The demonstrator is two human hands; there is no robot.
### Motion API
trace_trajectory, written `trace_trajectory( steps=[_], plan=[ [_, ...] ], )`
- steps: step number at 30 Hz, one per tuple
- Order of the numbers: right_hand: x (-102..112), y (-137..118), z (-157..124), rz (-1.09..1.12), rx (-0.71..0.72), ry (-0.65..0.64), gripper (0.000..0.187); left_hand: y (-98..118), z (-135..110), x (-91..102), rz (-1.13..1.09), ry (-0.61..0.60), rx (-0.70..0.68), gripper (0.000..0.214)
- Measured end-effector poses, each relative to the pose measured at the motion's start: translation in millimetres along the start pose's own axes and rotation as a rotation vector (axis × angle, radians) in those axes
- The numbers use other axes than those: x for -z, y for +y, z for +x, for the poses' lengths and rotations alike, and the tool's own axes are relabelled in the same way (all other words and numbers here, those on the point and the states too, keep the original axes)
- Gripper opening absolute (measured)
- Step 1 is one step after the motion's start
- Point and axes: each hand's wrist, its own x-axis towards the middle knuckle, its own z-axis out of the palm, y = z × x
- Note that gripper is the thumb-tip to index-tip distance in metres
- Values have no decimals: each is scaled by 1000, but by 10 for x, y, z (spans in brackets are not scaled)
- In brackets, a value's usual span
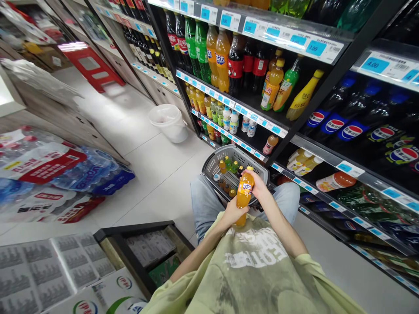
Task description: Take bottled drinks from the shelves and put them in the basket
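Close to my body I hold an orange soda bottle [245, 191] with a yellow cap, tilted, in both hands. My left hand [236, 212] is wrapped round its lower part. Near the cap, the fingers of my right hand [258, 183] close round the upper part. Beneath and beyond the bottle, a grey shopping basket [209, 165] sits between my knees. Several bottles with green, orange and dark contents are inside it; my hands and the held bottle hide part of the basket.
Drink shelves [225, 97] with price tags rise ahead and to the right. A white bucket [170, 124] stands on the tiled floor, left of the basket. Shrink-wrapped bottle packs [49, 170] and stacked cartons [108, 290] are at my left. A red stool [90, 65] is farther off.
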Motion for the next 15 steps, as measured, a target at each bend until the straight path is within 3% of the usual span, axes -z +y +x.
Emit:
trace_trajectory(
  steps=[9, 15],
  plan=[
    [-115, -53, -120, 4, -118, -171, 9, 36, -159, 107, -460, -297, 203, 55],
    [-133, -21, -114, 26, -141, -191, 13, 37, -191, 202, -601, -442, 253, 68]
  ],
)
